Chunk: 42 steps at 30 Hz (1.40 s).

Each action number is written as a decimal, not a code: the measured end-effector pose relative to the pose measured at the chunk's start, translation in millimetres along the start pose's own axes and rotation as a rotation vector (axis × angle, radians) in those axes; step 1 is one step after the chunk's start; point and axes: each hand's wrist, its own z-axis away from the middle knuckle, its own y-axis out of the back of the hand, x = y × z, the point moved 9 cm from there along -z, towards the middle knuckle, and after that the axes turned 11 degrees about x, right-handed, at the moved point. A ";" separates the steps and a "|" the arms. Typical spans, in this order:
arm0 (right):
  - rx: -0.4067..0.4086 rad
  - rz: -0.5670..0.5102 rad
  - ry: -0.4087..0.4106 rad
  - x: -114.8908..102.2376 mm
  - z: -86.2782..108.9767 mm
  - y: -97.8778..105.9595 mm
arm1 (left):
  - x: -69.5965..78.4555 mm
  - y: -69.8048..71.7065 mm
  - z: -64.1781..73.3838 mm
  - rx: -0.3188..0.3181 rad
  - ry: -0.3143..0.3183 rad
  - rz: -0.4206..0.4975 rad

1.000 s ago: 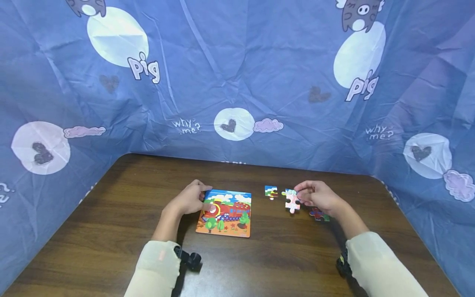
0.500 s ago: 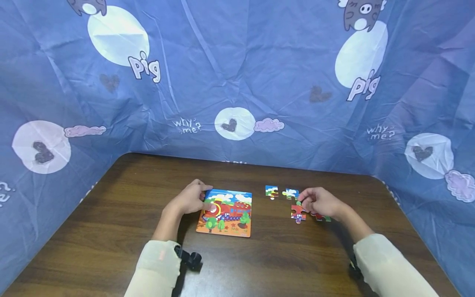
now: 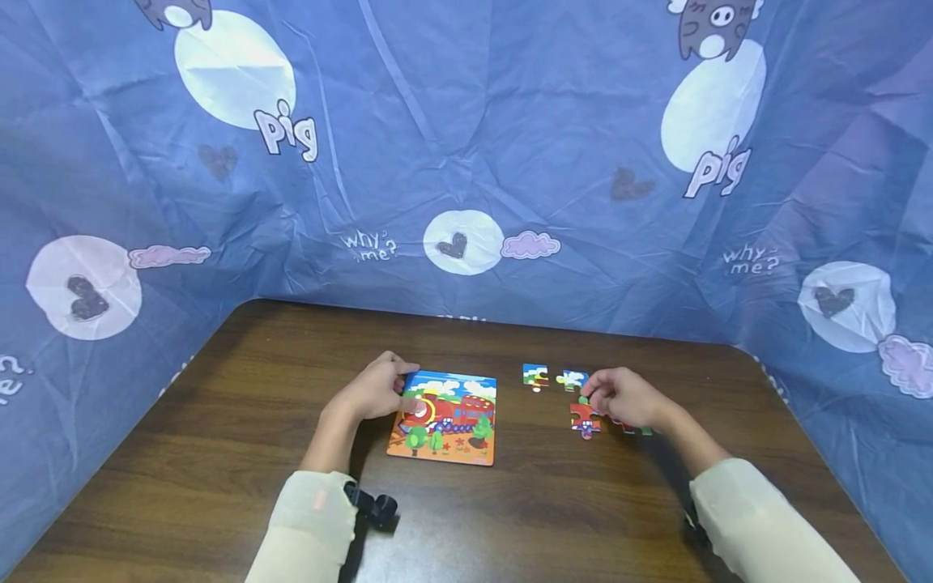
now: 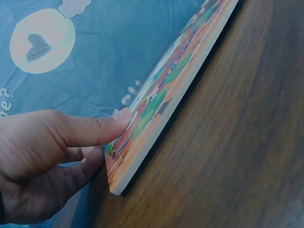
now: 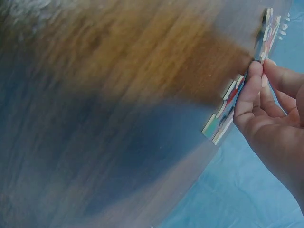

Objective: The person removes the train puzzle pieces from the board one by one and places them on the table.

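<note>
In the head view a square train picture board (image 3: 452,417) lies flat on the table. My left hand (image 3: 372,393) grips its left side, thumb on the printed face and fingers at the edge; the left wrist view shows the board's pale side and the thumb (image 4: 97,129) on top. Farther right, my right hand (image 3: 623,397) pinches a red jigsaw piece (image 3: 585,417) by its far right corner, between thumb and fingertips. A jigsaw piece with blue sky (image 3: 573,380) lies just behind it. More red and green pieces (image 3: 636,427) are partly hidden under the right hand.
Another jigsaw piece (image 3: 535,376) lies between the board and the right hand's pieces. The brown wooden table (image 3: 525,518) ends at a blue printed cloth (image 3: 466,146) at the back and sides. A black wrist camera (image 3: 377,508) sits on the left sleeve.
One second ago the right hand held a piece tilted and glaring over the sky piece; it has since come slightly right and nearer, and the piece's red face shows. The left hand keeps its place.
</note>
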 end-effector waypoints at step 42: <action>0.030 0.031 0.108 -51.6 -40.9 -45.9 | 2.4 2.0 0.4 0.003 -0.025 -0.013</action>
